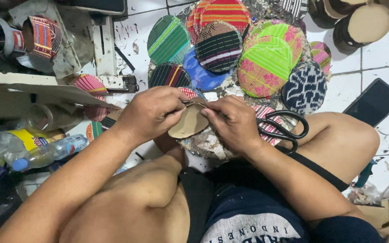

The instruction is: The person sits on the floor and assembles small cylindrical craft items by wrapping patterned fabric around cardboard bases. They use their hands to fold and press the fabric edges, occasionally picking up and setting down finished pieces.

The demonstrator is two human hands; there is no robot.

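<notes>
My left hand (151,112) and my right hand (232,121) meet over my lap, both pinching the top edge of a round tan cardboard disc (188,125). A strip of red patterned fabric shows at the disc's upper rim, under my fingertips. Black-handled scissors (282,128) lie just right of my right hand, on a red-and-white woven piece. A pile of fabric-covered discs lies beyond my hands: a green striped disc (168,39), a dark striped disc (218,46), a lime and pink disc (266,63), and a navy and white patterned disc (305,87).
A black phone (373,102) lies on the white tiled floor at the right. Cardboard rings (365,24) stand at top right. At the left are a plastic water bottle (52,150), a fabric-wrapped cylinder (43,36) and cluttered boxes. My bent knees frame the work area.
</notes>
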